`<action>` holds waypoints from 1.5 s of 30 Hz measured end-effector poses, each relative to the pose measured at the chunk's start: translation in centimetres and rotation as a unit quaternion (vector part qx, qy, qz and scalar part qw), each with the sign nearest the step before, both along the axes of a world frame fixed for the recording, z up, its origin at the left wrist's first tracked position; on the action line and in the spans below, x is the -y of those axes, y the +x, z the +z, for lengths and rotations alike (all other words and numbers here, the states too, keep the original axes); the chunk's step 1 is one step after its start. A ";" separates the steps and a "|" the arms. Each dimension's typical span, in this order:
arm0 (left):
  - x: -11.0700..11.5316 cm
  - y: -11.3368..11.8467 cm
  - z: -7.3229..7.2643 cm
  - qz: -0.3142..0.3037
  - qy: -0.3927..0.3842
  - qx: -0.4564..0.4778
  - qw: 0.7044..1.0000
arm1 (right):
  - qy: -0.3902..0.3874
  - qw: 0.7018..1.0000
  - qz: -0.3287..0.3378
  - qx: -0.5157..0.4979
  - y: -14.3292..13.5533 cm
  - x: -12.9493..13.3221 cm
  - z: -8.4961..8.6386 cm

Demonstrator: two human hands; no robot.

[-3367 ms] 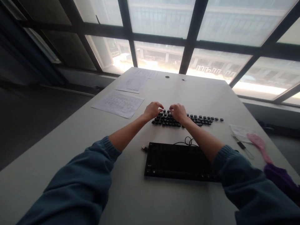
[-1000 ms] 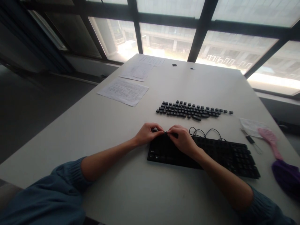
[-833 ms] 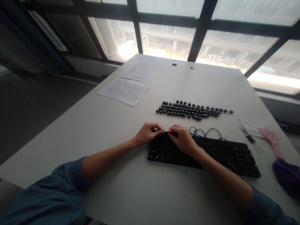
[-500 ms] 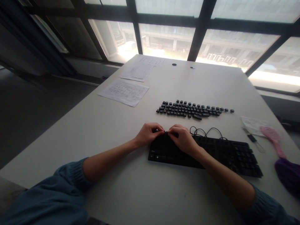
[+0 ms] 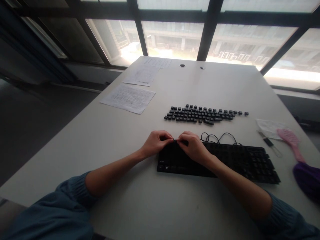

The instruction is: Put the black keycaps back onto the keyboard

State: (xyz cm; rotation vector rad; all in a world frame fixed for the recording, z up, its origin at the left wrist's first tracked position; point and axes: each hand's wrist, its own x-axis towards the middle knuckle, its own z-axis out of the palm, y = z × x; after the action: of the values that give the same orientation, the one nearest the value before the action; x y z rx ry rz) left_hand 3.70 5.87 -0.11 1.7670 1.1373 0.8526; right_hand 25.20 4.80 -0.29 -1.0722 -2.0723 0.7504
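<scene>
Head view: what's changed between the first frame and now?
The left hand and right hand have moved from the loose keycaps back toward the wearer, to the far edge of the keyboard, near its left end. Both now pinch a small dark piece there, too small to identify. The papers and pink brush stayed put.
</scene>
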 end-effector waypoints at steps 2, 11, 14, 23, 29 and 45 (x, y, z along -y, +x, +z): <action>0.2 0.1 0.1 -0.003 0.040 -0.017 0.999 | 0.006 1.000 0.002 0.002 0.0 0.0 0.0; 0.7 0.0 -0.2 -0.036 0.176 -0.097 0.979 | 0.023 1.000 0.018 0.001 0.1 0.0 -0.4; 0.8 -0.1 -0.1 -0.054 0.199 -0.129 0.970 | 0.042 0.999 0.031 0.015 0.1 0.1 -0.4; 0.7 -0.2 0.3 -0.086 0.220 -0.168 0.957 | 0.117 0.989 0.063 0.072 -0.1 0.5 -0.3; 0.9 -0.2 0.5 -0.104 0.238 -0.191 0.947 | 0.105 0.991 0.044 0.073 -0.3 0.7 0.2; 0.7 -0.4 -0.2 -0.104 0.249 -0.213 0.939 | 0.105 0.989 0.038 0.095 -0.6 0.8 0.3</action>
State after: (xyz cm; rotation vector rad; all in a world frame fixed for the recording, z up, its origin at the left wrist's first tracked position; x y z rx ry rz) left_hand 3.32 5.13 -0.29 2.5381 1.0247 0.6817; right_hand 24.60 3.99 0.01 -0.9828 -2.3062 0.4657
